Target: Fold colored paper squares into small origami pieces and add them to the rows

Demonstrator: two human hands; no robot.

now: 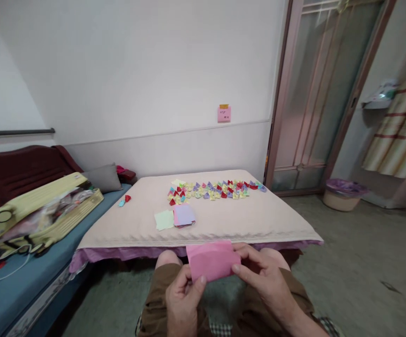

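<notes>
A pink paper (212, 260) is held just in front of the near edge of the table (259, 220), above the person's knees. It looks folded over once, though the fold line is hard to read. The left hand (182, 299) pinches its lower left corner, thumb on the front and the other fingers (199, 283) hidden behind the sheet. The right hand (266, 276) closes on the right edge, thumb across the front and fingertips out of sight behind. Both wrists are cut off by the bottom of the frame.

On the table, toward its far side, lie rows of small folded paper pieces (213, 189) in red, yellow, purple and blue, too small to make out their shape. Nearer the front edge sits a purple stack of sheets (184, 215), with a green sheet (164, 219) just beside it on the left. A cloth covers the table, so its legs and top are hidden.

Left of the table, a yellow object (41, 206) rests on a blue bed (10, 290), blurred. On the wall behind the table hangs a pink note (224, 113), its writing unreadable.
</notes>
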